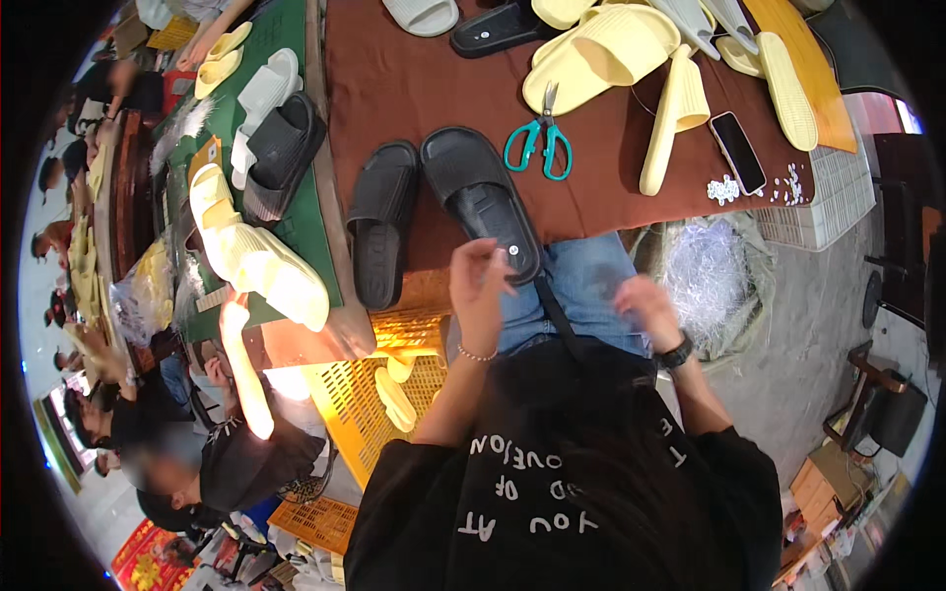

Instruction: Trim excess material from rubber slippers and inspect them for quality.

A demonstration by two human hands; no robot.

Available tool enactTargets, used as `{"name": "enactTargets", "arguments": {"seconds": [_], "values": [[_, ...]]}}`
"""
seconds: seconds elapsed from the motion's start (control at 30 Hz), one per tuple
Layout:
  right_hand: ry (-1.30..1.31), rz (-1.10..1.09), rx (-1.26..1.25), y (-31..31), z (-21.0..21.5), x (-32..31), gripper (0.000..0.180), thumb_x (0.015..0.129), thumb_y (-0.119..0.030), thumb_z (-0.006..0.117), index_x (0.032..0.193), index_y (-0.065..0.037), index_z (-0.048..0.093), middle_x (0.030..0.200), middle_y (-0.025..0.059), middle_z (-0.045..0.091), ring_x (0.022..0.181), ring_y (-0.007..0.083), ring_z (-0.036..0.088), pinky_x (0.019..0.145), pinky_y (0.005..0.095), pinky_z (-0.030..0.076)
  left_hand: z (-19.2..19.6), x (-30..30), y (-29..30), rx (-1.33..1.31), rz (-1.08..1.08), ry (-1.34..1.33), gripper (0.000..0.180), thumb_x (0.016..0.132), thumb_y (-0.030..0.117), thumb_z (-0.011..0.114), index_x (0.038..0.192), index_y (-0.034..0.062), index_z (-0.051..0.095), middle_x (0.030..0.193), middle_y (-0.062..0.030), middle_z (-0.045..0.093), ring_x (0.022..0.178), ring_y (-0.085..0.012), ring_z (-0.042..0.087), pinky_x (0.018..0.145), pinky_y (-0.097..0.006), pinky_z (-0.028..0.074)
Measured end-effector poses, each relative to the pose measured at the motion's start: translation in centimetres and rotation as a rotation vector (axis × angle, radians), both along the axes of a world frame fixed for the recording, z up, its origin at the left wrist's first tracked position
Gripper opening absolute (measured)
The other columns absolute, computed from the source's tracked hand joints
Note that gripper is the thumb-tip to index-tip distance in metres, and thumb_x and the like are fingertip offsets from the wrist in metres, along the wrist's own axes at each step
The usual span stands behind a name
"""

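My left hand [480, 288] is raised at the near edge of the brown table [414, 89], its fingertips touching the heel of a black slide sandal [480, 202] near a small white dot on it. A second black sandal [381, 225] lies just left of it. My right hand [642, 307], with a black watch on the wrist, hovers over my lap with fingers loosely curled; whether it holds something small I cannot tell. Teal-handled scissors [539, 138] lie on the table beyond the sandals.
Pale yellow sandals [606, 49], a black phone [738, 152] and small white pieces [723, 189] lie on the table's right. A yellow crate [367, 389] stands at my left. A clear plastic bag [702, 271] sits at my right. Other people work at the green table [296, 197].
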State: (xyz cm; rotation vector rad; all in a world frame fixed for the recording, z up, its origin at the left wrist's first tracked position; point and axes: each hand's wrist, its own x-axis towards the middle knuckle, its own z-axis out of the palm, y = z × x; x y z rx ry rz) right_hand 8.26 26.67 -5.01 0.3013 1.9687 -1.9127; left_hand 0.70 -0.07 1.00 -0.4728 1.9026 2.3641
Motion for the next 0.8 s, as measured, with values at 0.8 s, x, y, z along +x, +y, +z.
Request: {"name": "enactTargets", "arguments": {"seconds": [0.8], "values": [[0.776,0.267,0.616,-12.2,-0.9,-9.7,0.033,0.072,-0.006,0.069,0.103,-0.016,0.071,0.128,0.007,0.055,0.126,0.0326,0.043,0.102,0.0449,0.034,-10.6,1.4,-1.3,-0.502,0.121,-0.046,0.054,0.089,0.011,0.063,0.139,0.008,0.044,0.083,-0.0045,0.064,0.068,-0.0122,0.057,0.064,-0.027,0.047]]}}
